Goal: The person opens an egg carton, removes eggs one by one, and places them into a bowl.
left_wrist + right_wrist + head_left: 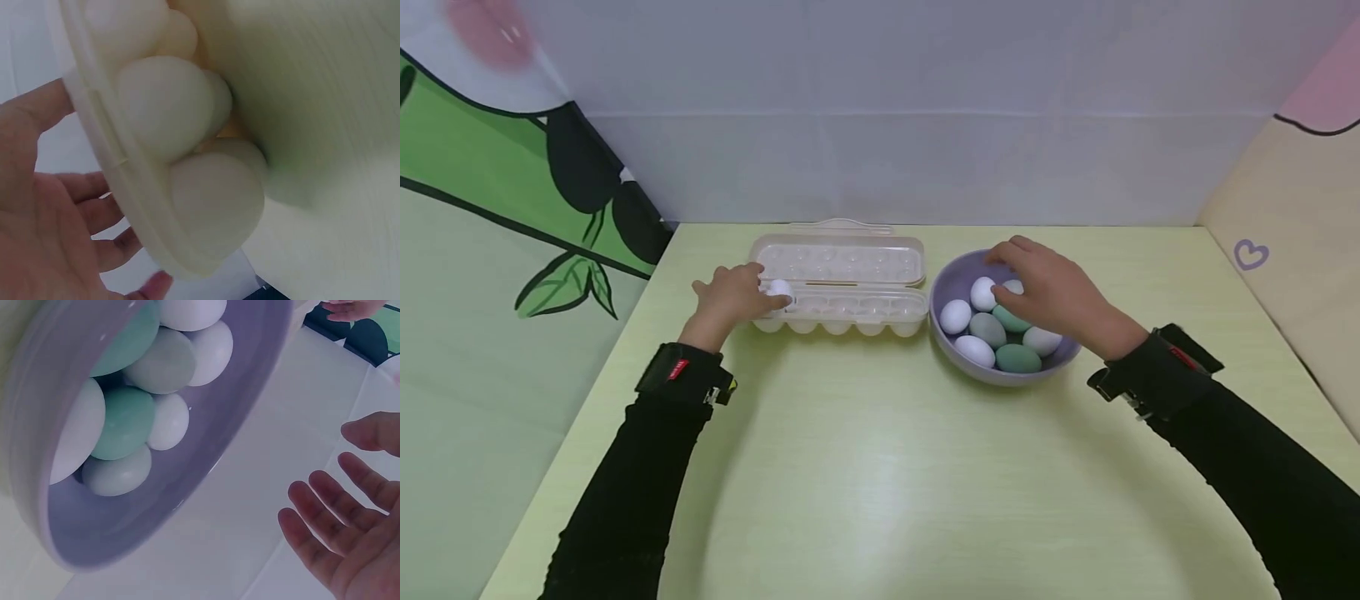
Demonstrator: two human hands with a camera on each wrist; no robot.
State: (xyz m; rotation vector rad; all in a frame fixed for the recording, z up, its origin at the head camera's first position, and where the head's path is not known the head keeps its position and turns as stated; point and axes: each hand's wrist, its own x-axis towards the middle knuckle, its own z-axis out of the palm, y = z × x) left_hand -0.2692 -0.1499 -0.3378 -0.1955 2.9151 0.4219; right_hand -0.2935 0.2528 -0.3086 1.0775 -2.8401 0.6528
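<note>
My left hand [733,298] is at the left end of a clear plastic egg carton [857,321], its thumb and fingertips about a white egg [777,289] that sits at the end cup. From the left wrist view, the fingers pass behind the carton's rim [103,131] and the egg is hidden. Above a lavender bowl [1000,377] hovers my right hand [1048,287], fingers spread and apart from the eggs in the right wrist view. White eggs [975,351], greyish eggs [987,330] and green eggs [1018,359] lie inside the bowl.
The carton's lid [842,258] lies folded back toward the wall [887,167]. Carton and bowl stand side by side near the back edge of the pale wooden table [865,483]. A printed cloth [512,333] hangs at the left.
</note>
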